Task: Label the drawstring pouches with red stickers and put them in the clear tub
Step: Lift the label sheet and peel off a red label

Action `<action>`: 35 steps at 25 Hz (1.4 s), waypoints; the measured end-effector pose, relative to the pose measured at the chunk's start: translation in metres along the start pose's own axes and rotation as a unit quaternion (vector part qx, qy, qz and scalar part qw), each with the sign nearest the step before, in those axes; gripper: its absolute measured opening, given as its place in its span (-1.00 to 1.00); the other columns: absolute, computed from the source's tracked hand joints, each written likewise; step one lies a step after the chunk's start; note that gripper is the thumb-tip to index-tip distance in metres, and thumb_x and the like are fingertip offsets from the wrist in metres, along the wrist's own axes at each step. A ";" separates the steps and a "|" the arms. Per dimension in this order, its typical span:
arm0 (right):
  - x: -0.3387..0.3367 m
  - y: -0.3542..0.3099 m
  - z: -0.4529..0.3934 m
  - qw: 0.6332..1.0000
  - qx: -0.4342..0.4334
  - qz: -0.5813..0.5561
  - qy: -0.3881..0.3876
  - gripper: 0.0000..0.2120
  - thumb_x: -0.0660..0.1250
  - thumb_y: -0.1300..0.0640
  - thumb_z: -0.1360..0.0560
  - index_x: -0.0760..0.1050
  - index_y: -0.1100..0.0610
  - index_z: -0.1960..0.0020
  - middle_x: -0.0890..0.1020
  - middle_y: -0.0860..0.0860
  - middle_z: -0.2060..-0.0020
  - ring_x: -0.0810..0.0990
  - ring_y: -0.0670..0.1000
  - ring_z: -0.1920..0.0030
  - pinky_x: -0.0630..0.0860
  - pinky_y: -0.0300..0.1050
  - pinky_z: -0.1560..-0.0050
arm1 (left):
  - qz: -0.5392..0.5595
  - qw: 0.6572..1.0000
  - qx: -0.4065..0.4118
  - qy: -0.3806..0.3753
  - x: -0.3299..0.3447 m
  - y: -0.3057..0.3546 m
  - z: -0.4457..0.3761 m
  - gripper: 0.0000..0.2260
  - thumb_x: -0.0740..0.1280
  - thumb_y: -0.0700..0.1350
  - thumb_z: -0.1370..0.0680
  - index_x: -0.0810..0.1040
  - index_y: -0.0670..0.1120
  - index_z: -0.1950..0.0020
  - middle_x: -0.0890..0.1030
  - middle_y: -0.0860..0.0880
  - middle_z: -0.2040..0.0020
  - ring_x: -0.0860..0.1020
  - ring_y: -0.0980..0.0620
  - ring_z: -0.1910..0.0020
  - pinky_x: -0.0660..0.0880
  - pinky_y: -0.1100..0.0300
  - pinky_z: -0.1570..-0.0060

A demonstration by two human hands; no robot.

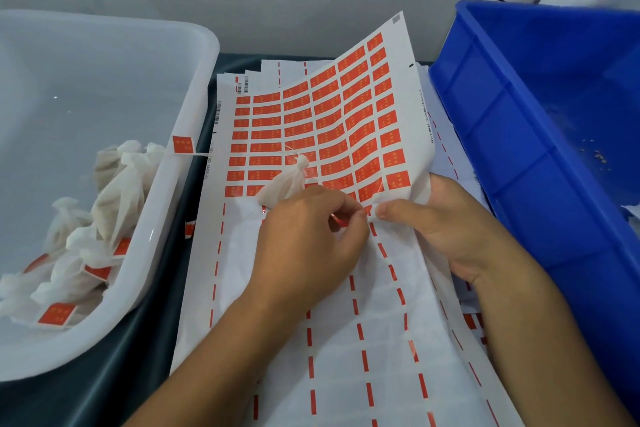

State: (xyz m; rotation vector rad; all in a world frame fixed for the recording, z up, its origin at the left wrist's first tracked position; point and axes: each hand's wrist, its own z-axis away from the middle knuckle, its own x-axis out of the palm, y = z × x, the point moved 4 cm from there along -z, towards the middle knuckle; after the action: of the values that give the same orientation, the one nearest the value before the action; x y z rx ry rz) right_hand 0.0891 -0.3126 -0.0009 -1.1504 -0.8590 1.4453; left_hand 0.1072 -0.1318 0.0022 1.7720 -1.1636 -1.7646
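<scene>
Left hand [304, 236] pinching a red sticker [338, 219] off the sheet [311, 135] – pouch [285, 184] tucked beneath the fingers, ready for labelling – right hand [446, 218] gripping, bending the sheet's edge; clear tub [204, 55] left.

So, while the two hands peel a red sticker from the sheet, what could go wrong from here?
1. The left hand holds a pouch while pinching the sticker; with such a crowded grip the sticker may fold onto itself.
2. The right hand bends the sticker sheet upward, so the sheet might crease or tear.
3. One labelled string hangs over the clear tub rim; that pouch could be dragged out.
</scene>
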 end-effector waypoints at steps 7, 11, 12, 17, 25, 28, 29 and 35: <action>0.001 0.000 -0.001 1.000 -0.001 0.018 0.007 -0.75 0.47 -0.03 -0.51 0.55 -0.22 -0.16 0.71 -0.27 0.03 0.72 -0.15 0.04 0.70 -0.03 0.10 | -0.020 0.999 0.026 0.013 0.001 0.004 0.001 -0.85 0.41 0.13 -0.54 0.72 0.12 0.00 0.57 0.30 0.16 0.58 0.23 0.23 0.51 0.41 0.08; 0.001 0.000 0.000 1.000 -0.001 0.021 0.006 -0.77 0.47 -0.03 -0.51 0.54 -0.24 -0.13 0.71 -0.29 0.05 0.72 -0.17 0.06 0.67 -0.12 0.18 | -0.018 1.000 0.012 0.006 0.001 0.001 -0.002 -0.88 0.42 0.13 -0.54 0.70 0.13 0.04 0.56 0.31 0.18 0.58 0.21 0.24 0.56 0.37 0.06; 0.001 0.000 0.000 1.000 -0.002 0.023 0.007 -0.77 0.48 -0.03 -0.51 0.54 -0.25 -0.12 0.71 -0.30 0.06 0.72 -0.18 0.07 0.67 -0.14 0.21 | -0.020 1.000 0.013 0.005 0.002 0.001 -0.002 -0.89 0.42 0.13 -0.54 0.69 0.14 0.05 0.56 0.31 0.18 0.58 0.21 0.25 0.57 0.37 0.07; 0.001 -0.001 0.001 1.000 -0.002 0.026 0.008 -0.78 0.48 -0.04 -0.50 0.55 -0.28 -0.07 0.70 -0.32 0.07 0.71 -0.20 0.08 0.63 -0.25 0.31 | -0.042 0.999 0.014 -0.001 0.005 0.000 -0.003 -0.91 0.39 0.15 -0.55 0.58 0.18 0.09 0.50 0.33 0.22 0.55 0.22 0.26 0.56 0.37 0.11; -0.001 -0.002 0.001 0.999 0.008 0.040 0.003 -0.75 0.50 -0.07 -0.48 0.56 -0.35 -0.07 0.72 -0.27 0.03 0.73 -0.14 0.06 0.68 -0.09 0.20 | -0.037 0.999 -0.011 0.017 0.005 -0.007 -0.005 -0.89 0.39 0.17 -0.54 0.55 0.18 0.11 0.49 0.35 0.23 0.55 0.21 0.28 0.53 0.40 0.17; -0.005 -0.003 0.001 0.999 0.010 0.043 0.005 -0.74 0.51 -0.10 -0.45 0.56 -0.39 -0.05 0.72 -0.27 0.04 0.74 -0.13 0.07 0.69 -0.04 0.18 | -0.038 0.999 -0.021 0.026 0.004 -0.010 -0.007 -0.89 0.40 0.15 -0.54 0.54 0.17 0.12 0.51 0.33 0.22 0.56 0.20 0.28 0.52 0.42 0.17; -0.007 -0.003 0.002 0.999 0.013 0.049 0.007 -0.73 0.51 -0.13 -0.43 0.56 -0.35 -0.08 0.72 -0.27 0.03 0.74 -0.13 0.06 0.70 -0.02 0.15 | -0.039 0.999 -0.024 0.029 0.003 -0.011 -0.007 -0.88 0.41 0.14 -0.54 0.54 0.17 0.13 0.50 0.33 0.22 0.56 0.20 0.28 0.50 0.43 0.18; -0.020 -0.010 0.007 0.993 0.027 0.115 0.022 -0.64 0.49 -0.29 -0.32 0.52 -0.41 -0.09 0.70 -0.32 0.02 0.73 -0.18 0.07 0.70 -0.01 0.11 | -0.032 0.997 -0.046 0.062 -0.010 -0.012 -0.009 -0.84 0.44 0.10 -0.53 0.51 0.16 0.21 0.52 0.28 0.26 0.56 0.21 0.26 0.39 0.54 0.31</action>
State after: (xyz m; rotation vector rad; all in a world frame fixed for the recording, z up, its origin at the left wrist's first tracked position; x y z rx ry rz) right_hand 0.0855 -0.3294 0.0144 -1.2681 -0.6691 1.6129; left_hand 0.1200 -0.1199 0.0003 1.8534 -0.9716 -1.6884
